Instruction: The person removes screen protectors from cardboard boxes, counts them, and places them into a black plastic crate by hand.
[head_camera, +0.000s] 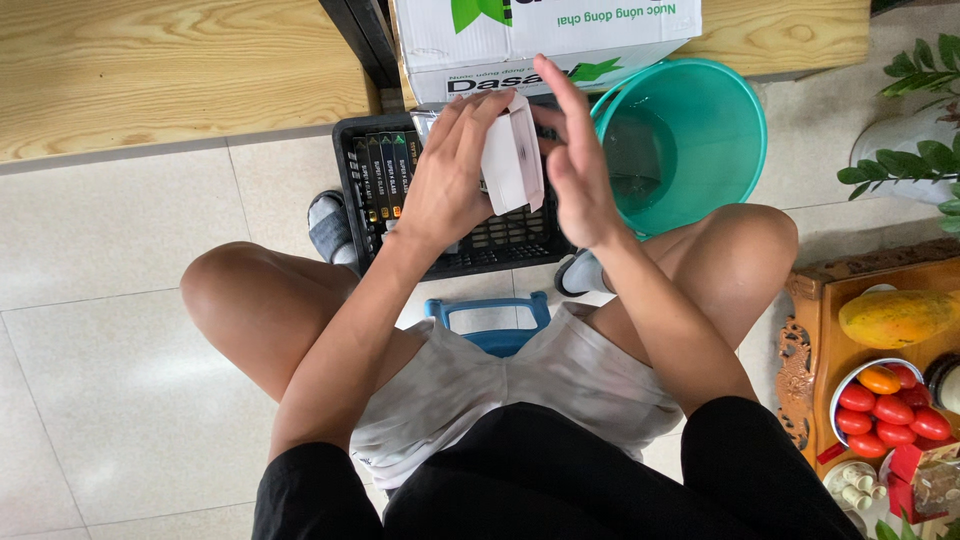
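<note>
Your left hand is gripping a small white box, your right hand is hovering flat beside it, above a black crate, a teal bucket standing alongside.

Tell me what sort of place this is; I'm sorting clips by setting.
Probably a home or small shop floor: pale tiles, a carved wooden tray of fruit, a teal bucket, a black crate under a wooden bench.

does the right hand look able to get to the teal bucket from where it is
Probably yes. The right hand is open and flat against the small white box that the left hand grips, so it carries nothing. The teal bucket stands open right beside it, with nothing between them.
</note>
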